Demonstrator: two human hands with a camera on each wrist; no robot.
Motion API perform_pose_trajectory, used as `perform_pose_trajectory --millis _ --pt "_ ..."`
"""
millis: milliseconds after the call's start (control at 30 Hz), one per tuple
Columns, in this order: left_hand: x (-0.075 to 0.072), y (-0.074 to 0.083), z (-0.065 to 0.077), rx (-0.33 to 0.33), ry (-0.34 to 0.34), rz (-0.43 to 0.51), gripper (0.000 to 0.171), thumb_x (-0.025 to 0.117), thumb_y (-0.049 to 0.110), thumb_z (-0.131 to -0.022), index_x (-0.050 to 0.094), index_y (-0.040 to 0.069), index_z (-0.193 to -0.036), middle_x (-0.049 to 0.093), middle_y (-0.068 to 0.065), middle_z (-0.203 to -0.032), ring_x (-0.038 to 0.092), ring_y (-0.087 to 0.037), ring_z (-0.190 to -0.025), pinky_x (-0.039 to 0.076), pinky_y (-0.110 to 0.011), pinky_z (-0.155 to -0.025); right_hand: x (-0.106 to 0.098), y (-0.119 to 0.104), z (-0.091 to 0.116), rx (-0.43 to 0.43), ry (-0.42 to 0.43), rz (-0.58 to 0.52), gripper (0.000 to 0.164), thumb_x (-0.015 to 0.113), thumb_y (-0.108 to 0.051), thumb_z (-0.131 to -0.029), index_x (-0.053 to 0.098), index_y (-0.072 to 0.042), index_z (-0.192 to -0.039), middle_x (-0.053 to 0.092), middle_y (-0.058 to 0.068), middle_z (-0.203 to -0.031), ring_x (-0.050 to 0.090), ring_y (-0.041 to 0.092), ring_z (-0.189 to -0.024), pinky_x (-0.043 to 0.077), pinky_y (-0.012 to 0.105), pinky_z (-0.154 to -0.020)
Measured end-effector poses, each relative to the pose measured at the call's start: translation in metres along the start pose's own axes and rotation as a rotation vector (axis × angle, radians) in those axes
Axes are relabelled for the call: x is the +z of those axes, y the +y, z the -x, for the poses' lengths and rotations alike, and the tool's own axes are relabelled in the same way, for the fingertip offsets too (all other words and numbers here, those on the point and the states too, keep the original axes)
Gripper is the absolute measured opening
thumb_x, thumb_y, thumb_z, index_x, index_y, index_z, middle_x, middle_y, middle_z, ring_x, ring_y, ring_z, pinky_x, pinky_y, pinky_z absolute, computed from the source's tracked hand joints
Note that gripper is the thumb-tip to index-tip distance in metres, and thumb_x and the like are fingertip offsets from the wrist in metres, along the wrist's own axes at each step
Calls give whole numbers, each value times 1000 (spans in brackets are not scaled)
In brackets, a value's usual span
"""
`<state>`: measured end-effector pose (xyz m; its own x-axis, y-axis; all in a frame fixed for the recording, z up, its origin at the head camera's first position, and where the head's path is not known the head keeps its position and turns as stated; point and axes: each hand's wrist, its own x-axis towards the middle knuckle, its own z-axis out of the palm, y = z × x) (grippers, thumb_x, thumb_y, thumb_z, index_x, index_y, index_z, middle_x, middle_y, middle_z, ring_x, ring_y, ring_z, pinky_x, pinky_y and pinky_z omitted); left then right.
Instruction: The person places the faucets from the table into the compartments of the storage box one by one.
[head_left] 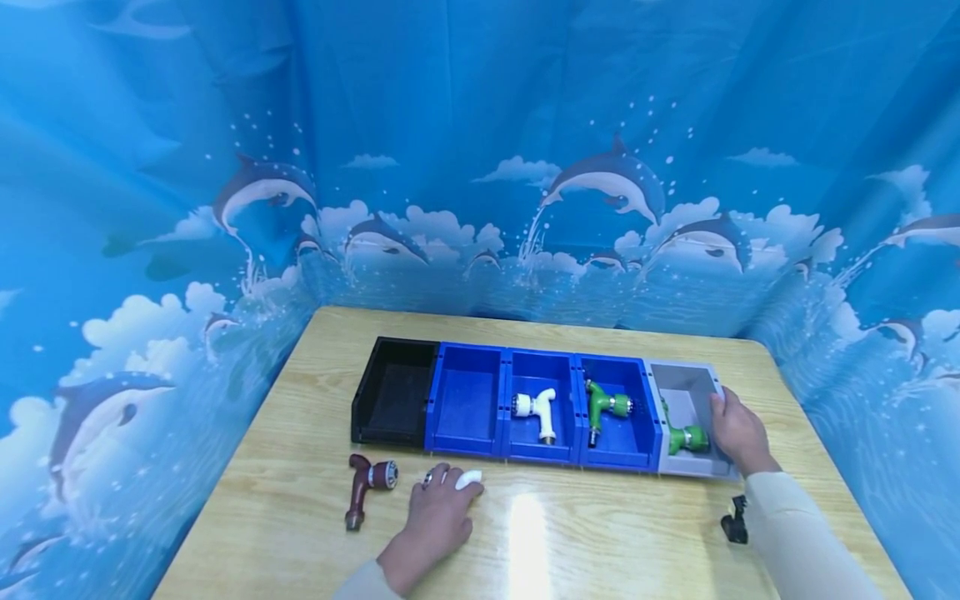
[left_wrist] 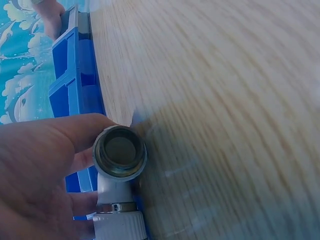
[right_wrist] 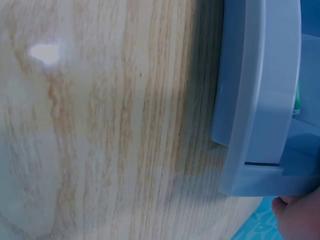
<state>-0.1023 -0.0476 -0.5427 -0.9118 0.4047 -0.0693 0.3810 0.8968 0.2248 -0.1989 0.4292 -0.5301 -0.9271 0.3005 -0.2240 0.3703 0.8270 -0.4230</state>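
Observation:
My left hand (head_left: pixel 438 512) holds a white plastic tap (head_left: pixel 468 478) low over the table, in front of the blue bins. In the left wrist view the white tap (left_wrist: pixel 120 220) points its round metal-rimmed end at the camera, and my fingers wrap its far side. At the row's right end, my right hand (head_left: pixel 741 431) grips the side wall of the grey bin (head_left: pixel 678 379). A green tap (head_left: pixel 686 438) lies inside that bin. The right wrist view shows the grey bin's front lip (right_wrist: pixel 255 100) close up, with part of my right hand (right_wrist: pixel 300 217) at its corner.
Left of the grey bin stand blue bins (head_left: pixel 468 400), one with a white tap (head_left: pixel 542 412), another with a green tap (head_left: pixel 600 408). A black bin (head_left: pixel 397 400) ends the row. A brown tap (head_left: pixel 363 487) lies in front. A small black object (head_left: pixel 735 521) is near my right sleeve.

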Motion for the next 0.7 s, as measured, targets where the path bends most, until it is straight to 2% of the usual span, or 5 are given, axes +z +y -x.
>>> perform_pose_trajectory --millis 167,333,567,700 --pt "0 1 -1 20 2 -23 46 79 26 -72 67 23 -117 60 -10 -118 48 -35 -117 46 -59 -84 0 0 0 4 0 -3 75 0 -46 -102 10 11 -149 22 40 -146 24 57 -132 24 64 -108" --pt "-3 3 -2 -18 -27 10 45 78 23 -74 67 20 -117 60 -10 -121 48 -35 -120 44 -61 -89 0 1 0 5 3 -2 75 0 -46 -102 11 12 -149 24 40 -145 26 57 -130 25 64 -107" --pt "-1 2 0 -3 33 13 42 77 18 -70 70 19 -112 62 -7 -114 51 -32 -114 46 -58 -83 -1 1 1 -2 -2 -1 74 1 -45 -102 11 12 -149 25 40 -144 27 58 -129 26 64 -106" --pt "1 1 1 0 33 22 43 77 17 -68 71 19 -111 63 -7 -114 51 -31 -113 46 -59 -83 -2 -1 2 1 -8 0 74 1 -45 -102 10 13 -149 24 41 -144 26 58 -129 25 64 -106"
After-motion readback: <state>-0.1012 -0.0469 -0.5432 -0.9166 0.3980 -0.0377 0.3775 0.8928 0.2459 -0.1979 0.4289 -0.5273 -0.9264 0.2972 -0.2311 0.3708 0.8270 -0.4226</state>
